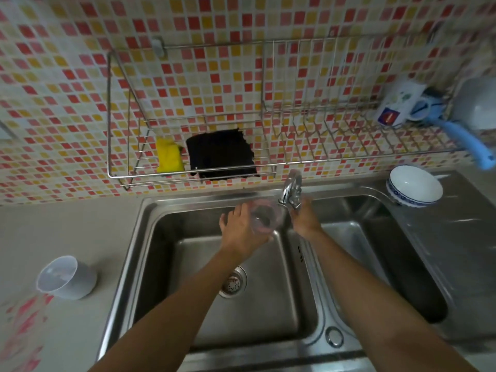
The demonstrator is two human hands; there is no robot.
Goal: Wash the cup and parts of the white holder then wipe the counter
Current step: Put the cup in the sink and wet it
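My left hand (241, 229) holds a clear, pinkish plastic cup (264, 217) over the left basin of the steel sink (150, 237), its mouth turned towards me, just left of the tap (291, 189). My right hand (304, 217) is at the base of the tap with its fingers on the lever. No water stream is clearly visible. A white holder part (67, 277), shaped like a small tub, lies on its side on the beige counter (53, 232) at the left.
A wire rack (112, 130) on the tiled wall carries a yellow sponge (169, 155), a black cloth (221, 154), a mug (397, 103) and a blue-handled tool (467, 145). A white bowl (414, 186) stands behind the right basin. The drain (232, 283) lies in the left basin.
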